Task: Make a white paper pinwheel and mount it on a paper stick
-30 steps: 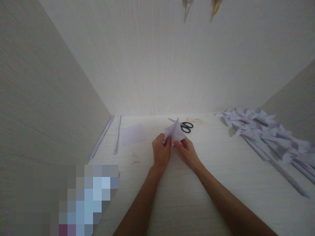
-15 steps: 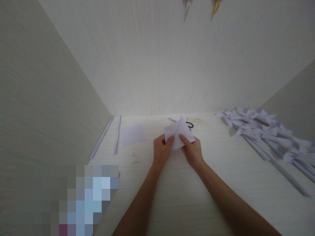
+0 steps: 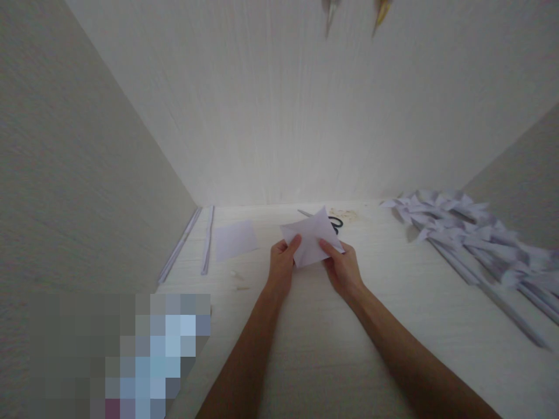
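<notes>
**Folded paper pinched between both hands**

Left hand (image 3: 282, 265) pinching folded paper (image 3: 311, 240) at its 8 o'clock edge; right hand (image 3: 345, 269) pinching at 5 o'clock. Held above table (image 3: 323, 343). Flatter and wider than half a second ago. Scissors (image 3: 335, 222) mostly hidden behind it at 1 o'clock.

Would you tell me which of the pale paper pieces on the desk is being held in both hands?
The folded sheet between the left hand and right hand; the flat square lies untouched to its left.
</notes>
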`<state>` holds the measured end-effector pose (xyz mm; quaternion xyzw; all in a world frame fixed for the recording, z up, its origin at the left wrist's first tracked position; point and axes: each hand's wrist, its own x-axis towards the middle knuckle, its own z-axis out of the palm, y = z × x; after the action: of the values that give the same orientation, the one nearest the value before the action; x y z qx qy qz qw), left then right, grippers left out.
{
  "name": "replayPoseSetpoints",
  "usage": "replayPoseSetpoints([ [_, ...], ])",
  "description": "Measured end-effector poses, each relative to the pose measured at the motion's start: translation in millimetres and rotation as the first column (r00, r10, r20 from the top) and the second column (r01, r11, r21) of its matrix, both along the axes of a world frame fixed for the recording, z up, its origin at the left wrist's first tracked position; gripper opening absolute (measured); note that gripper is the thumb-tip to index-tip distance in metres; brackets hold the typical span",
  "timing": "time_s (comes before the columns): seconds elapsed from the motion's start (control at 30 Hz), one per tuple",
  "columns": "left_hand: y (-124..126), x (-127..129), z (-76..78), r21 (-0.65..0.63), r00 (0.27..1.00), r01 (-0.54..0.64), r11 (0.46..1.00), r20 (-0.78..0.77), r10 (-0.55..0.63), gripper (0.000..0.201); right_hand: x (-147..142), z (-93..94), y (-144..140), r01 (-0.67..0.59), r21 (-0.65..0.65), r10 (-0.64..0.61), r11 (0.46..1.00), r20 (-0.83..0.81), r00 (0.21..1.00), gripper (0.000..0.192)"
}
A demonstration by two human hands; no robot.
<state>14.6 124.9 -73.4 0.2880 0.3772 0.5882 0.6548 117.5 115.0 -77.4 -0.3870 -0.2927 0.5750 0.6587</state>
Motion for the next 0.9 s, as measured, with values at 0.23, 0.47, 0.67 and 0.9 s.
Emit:
replayPoseSetpoints([
  [0.23,0.1,-1.9,5.0,-0.023,0.997,-0.076,0.997,0.03,0.076,0.025,1.1,-2.2,2.0,0.007,-0.006,-0.007,1.0,-0.008,1.0,0.02],
  [0.47,0.5,-2.4,4.9,-0.078,0.99,-0.086,0.993,0.107,0.094,0.027,-0.5,3.0,0.9,0.012,-0.03,-0.012,0.999,-0.028,1.0,0.026],
  [0.67,3.1,-2.5,2.6,-0.106,0.981,-0.099,0.989,0.159,0.115,0.025,0.2,1.6,1.4,-0.006,-0.008,0.006,1.0,-0.011,1.0,0.027],
  [0.9,2.2,-1.9,7.9,-0.172,0.967,-0.052,0.984,0.239,0.093,0.021,0.9,1.1,2.4,-0.036,-0.003,0.035,0.999,-0.061,0.997,0.026],
])
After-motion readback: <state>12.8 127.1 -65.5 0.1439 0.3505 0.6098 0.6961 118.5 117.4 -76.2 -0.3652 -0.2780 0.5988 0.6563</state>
